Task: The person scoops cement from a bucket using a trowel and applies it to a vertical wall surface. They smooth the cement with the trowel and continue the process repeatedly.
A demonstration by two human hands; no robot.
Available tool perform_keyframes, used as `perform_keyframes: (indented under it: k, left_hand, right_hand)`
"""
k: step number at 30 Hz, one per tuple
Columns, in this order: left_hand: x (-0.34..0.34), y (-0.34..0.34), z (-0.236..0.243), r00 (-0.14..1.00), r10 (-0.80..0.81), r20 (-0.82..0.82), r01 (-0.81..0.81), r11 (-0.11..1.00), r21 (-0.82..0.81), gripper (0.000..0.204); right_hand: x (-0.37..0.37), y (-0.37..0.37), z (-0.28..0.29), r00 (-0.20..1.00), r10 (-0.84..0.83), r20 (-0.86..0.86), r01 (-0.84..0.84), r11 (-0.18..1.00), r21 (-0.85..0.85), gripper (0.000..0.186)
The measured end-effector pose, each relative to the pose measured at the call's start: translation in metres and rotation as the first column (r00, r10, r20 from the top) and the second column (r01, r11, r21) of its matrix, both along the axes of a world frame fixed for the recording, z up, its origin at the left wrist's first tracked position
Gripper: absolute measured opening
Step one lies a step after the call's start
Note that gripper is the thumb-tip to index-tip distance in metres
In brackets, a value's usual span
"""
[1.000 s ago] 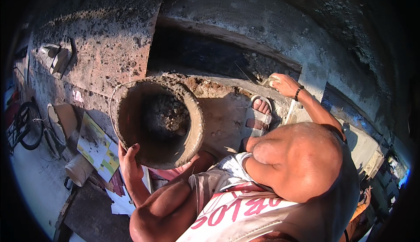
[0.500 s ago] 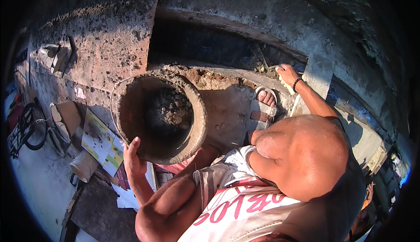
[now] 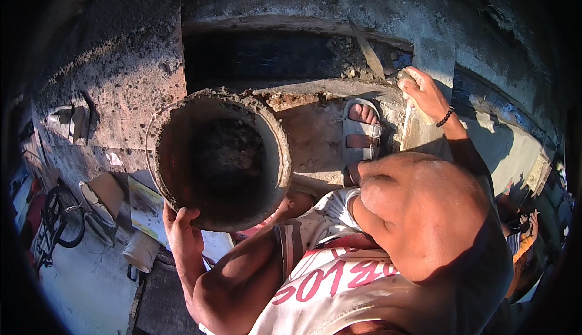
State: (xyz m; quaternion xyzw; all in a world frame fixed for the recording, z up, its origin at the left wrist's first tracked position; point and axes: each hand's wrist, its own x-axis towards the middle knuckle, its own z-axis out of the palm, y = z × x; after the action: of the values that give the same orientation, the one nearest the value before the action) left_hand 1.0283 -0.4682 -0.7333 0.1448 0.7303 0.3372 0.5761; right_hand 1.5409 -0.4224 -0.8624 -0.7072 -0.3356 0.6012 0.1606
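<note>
My left hand [image 3: 183,229] grips the near rim of a mortar-crusted bucket [image 3: 280,153], thumb over the edge. The bucket's mouth faces up at me, and dark wet mortar [image 3: 227,153] lies deep in its shadow. At right, my right hand [image 3: 424,92], with a dark beaded bracelet at the wrist, is closed round the handle of a trowel. The narrow-looking trowel blade [image 3: 367,51] points up and left over a dark trough-like recess [image 3: 260,56], where crumbs of mortar lie by its edge.
My sandalled foot [image 3: 362,130] stands between bucket and right hand. A stained board [image 3: 121,86] holds a metal piece [image 3: 73,120] at far left. A white container [image 3: 140,251] and a bicycle [image 3: 60,217] are lower left. Another person's hand [image 3: 533,223] shows at the right edge.
My right hand has turned and lifted, so the trowel blade now shows its face above the recess. The bucket's inside has become more shaded, while my left hand stays on its rim.
</note>
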Motion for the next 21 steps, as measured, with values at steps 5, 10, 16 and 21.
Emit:
perform_keyframes:
  k: [5,10,16,21]
  left_hand:
    - [-0.007,0.061,0.023,0.982,-0.183,0.038,0.183,0.983,-0.016,0.055]
    - [-0.014,0.105,0.015,0.940,-0.338,0.045,0.339,0.940,-0.036,0.058]
    - [-0.023,0.120,-0.019,0.911,-0.402,0.096,0.411,0.904,-0.117,0.053]
    - [-0.030,0.109,-0.045,0.874,-0.421,0.241,0.430,0.903,0.017,0.044]
  right_hand:
    - [0.018,-0.031,0.012,0.988,-0.152,0.009,0.152,0.988,0.034,0.051]
    - [0.019,-0.081,0.055,0.924,-0.078,0.374,0.019,0.987,0.159,0.051]
    - [0.012,-0.143,0.067,0.917,-0.072,0.392,0.033,0.994,0.103,0.045]
    - [-0.033,-0.166,0.094,0.971,0.093,0.219,-0.105,0.993,0.045,0.035]
